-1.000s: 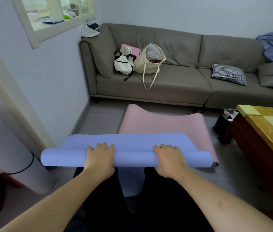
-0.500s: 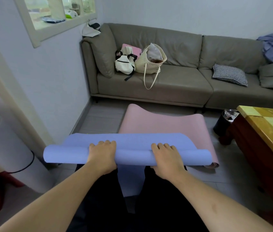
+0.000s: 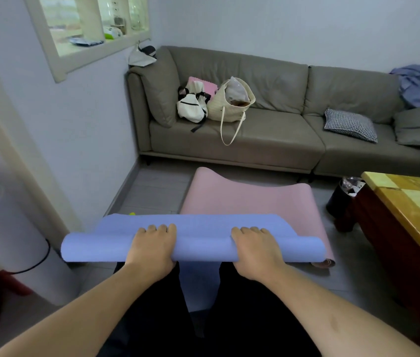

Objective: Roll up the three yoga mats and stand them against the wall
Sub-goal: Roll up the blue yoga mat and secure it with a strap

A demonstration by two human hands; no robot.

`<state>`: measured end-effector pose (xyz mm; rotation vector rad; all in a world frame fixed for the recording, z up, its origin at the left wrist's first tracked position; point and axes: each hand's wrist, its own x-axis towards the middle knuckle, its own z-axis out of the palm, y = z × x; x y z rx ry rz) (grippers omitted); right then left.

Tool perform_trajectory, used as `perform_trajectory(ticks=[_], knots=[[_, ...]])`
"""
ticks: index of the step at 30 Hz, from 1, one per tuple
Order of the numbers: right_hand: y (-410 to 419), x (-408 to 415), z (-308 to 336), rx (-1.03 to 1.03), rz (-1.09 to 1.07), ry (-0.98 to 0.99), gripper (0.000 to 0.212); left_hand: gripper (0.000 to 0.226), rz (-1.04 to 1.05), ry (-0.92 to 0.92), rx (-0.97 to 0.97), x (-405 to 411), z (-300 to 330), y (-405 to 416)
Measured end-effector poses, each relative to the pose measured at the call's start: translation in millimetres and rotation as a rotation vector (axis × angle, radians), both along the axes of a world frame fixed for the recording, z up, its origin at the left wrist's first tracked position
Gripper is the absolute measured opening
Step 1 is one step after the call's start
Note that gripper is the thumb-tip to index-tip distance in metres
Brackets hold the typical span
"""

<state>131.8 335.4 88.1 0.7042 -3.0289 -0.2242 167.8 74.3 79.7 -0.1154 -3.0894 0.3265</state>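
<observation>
**Mia:** Where is the soft blue foam yoga mat (image 3: 203, 243)?

**Dad:** On the floor, right in front of the person's knees. The near part is a roll. A short flat part sticks out toward 12 o'clock. It lies partly on a flat pink foam yoga mat (image 3: 250, 199).

**Mia:** What are the hands doing?

**Dad:** The left hand (image 3: 152, 249) and right hand (image 3: 255, 249) both sit on the roll, fingers curled over the top, holding it.

**Mia:** So which step is it?

**Dad:** I think rolling mat two. A fat white rolled mat (image 3: 0, 240) already stands by the wall at 9 o'clock. Next, push the roll forward evenly, or one end may go crooked.

**Mia:** Any bags?

**Dad:** On the grey sofa (image 3: 275, 140), at 12 o'clock, a cream cloth tote bag (image 3: 226, 106) holds something pale in plastic. Beside it sits a zipped white backpack (image 3: 190, 106). At 2 o'clock, a small black bin (image 3: 340, 199) holds crumpled wrappers.
</observation>
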Motion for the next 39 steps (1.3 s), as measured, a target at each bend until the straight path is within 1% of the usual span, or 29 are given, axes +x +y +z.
perform_trajectory(ticks=[3, 6, 8, 13, 14, 16, 17, 19, 22, 24, 25, 27, 29, 32, 33, 35, 39], knots=[[4, 8, 4, -0.005, 0.006, -0.063, 0.034, 0.041, -0.026, -0.076, 0.033, 3, 7, -2], [5, 10, 10, 0.000, 0.007, -0.155, 0.035, 0.042, -0.013, -0.231, 0.100, 3, 16, -3], [4, 9, 12, -0.002, 0.005, -0.182, 0.039, 0.045, 0.001, -0.297, 0.120, 2, 21, -3], [0, 16, -3, -0.002, 0.090, -0.018, 0.056, 0.050, 0.006, -0.352, 0.140, -4, 24, -2], [-1, 18, -6, 0.006, 0.086, 0.001, 0.057, 0.049, 0.001, -0.343, 0.142, -4, 22, -1], [-4, 17, -8, 0.023, 0.057, -0.020, 0.050, 0.046, -0.005, -0.280, 0.139, 2, 15, 1], [-5, 14, -6, 0.026, 0.050, -0.046, 0.046, 0.045, -0.014, -0.222, 0.133, 5, 10, 2], [-5, 7, -2, 0.021, 0.043, -0.122, 0.041, 0.052, -0.045, -0.118, 0.120, 11, 0, 3], [-5, -3, 3, 0.022, 0.018, -0.246, 0.037, 0.056, -0.095, -0.016, 0.091, 13, -10, 5], [-7, -7, 5, 0.029, 0.000, -0.297, 0.036, 0.052, -0.058, -0.012, 0.077, 13, -11, 9], [-9, -6, 6, 0.022, 0.000, -0.289, 0.036, 0.048, -0.035, -0.020, 0.080, 12, -8, 11], [-8, -2, 3, -0.009, 0.029, -0.202, 0.040, 0.038, -0.011, -0.073, 0.091, 7, 0, 12], [-3, 5, -6, -0.038, 0.075, -0.084, 0.045, 0.034, -0.015, -0.143, 0.122, 0, 7, 9], [3, 11, -18, -0.010, 0.105, 0.043, 0.047, 0.040, -0.008, -0.254, 0.191, -7, 13, 4], [1, 12, -18, -0.001, 0.089, 0.053, 0.046, 0.041, -0.005, -0.265, 0.196, -9, 14, 4], [-4, 9, -13, 0.001, 0.048, 0.012, 0.044, 0.045, 0.000, -0.222, 0.163, -8, 10, 7], [-6, -5, -3, -0.004, 0.028, -0.137, 0.040, 0.063, -0.066, -0.015, 0.064, 6, -19, 13]])
